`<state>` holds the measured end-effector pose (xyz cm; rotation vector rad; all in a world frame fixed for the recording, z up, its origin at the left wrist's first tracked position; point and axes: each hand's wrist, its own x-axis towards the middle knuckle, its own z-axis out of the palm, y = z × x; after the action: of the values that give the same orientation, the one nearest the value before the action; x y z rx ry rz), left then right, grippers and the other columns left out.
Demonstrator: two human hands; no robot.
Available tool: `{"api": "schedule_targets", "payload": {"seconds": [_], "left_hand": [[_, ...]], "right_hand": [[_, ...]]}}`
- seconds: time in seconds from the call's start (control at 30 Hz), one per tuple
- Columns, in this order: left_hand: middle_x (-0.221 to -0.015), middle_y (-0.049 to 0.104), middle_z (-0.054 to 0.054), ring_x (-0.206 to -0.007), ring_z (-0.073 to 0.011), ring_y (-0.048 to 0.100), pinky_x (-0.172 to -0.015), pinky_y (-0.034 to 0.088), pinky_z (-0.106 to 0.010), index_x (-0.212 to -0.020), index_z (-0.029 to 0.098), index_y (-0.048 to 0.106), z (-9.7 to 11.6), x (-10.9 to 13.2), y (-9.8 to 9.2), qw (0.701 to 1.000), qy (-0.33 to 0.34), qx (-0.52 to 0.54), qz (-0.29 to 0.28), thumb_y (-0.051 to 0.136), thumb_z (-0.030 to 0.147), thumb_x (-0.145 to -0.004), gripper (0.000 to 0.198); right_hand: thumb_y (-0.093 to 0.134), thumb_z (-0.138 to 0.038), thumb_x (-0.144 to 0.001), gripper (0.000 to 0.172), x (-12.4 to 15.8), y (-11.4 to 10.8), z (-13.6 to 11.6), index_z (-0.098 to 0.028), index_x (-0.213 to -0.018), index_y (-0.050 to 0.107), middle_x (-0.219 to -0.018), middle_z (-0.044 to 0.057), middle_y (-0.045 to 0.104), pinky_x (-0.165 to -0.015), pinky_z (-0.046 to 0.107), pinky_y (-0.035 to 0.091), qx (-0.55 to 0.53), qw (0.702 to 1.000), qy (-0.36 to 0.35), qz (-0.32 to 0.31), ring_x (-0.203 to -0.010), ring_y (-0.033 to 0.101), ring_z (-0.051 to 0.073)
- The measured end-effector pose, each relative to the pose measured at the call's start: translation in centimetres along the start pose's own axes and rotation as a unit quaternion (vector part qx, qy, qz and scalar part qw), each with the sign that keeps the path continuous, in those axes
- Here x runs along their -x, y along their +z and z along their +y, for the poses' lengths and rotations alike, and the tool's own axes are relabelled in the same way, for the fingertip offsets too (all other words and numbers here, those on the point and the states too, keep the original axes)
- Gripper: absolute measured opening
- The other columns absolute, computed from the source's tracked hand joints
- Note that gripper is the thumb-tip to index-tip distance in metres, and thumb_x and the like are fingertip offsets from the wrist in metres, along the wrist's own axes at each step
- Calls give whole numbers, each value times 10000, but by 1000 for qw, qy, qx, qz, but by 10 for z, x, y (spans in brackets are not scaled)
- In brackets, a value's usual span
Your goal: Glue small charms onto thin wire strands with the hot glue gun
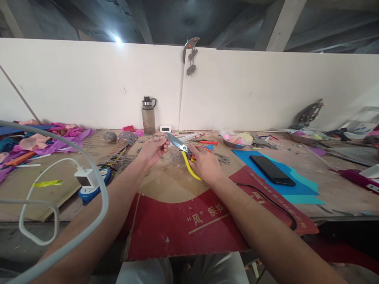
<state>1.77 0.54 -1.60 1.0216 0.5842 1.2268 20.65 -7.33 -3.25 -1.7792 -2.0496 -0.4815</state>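
Note:
My right hand (205, 162) grips a pair of scissors (177, 142) with metal blades and yellow handles. The blades point left and away, over the middle of the table. Close to their tip is my left hand (154, 150), its fingers curled and pinched together; whatever sits between them is too small to make out. Below both hands lies a sheet of brown and red cardboard (177, 232) with printed characters, reaching over the table's front edge. Small scraps are strewn on its brown part.
A water bottle (148, 118) and a small white digital display (165, 129) stand by the white partition (89, 86). Coloured cloth (35, 142) and a charger (86, 177) lie left. A phone (271, 170) rests on blue sheets (299, 188) at right. A white cable crosses the near left.

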Motion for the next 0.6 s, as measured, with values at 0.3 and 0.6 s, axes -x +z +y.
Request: {"api": "schedule_targets", "payload": {"seconds": [0.3, 0.6], "left_hand": [[-641, 583, -55, -537, -62, 500, -489, 423, -171, -676, 72, 623, 4, 3, 5, 1000, -6, 1, 19, 609, 80, -782, 107], [-633, 578, -55, -529, -62, 498, -492, 420, -175, -663, 71, 625, 6, 6, 8, 1000, -5, -4, 29, 626, 85, -770, 108]], "right_hand": [[405, -395, -899, 461, 0, 3, 1, -295, -1348, 416, -1088, 72, 645, -652, 279, 398, 7, 1000, 3, 0, -899, 617, 226], [425, -404, -897, 466, 1, 1, 0, -291, -1349, 437, -1098, 83, 654, -657, 284, 405, -7, 1000, 7, 2, -895, 624, 237]]}}
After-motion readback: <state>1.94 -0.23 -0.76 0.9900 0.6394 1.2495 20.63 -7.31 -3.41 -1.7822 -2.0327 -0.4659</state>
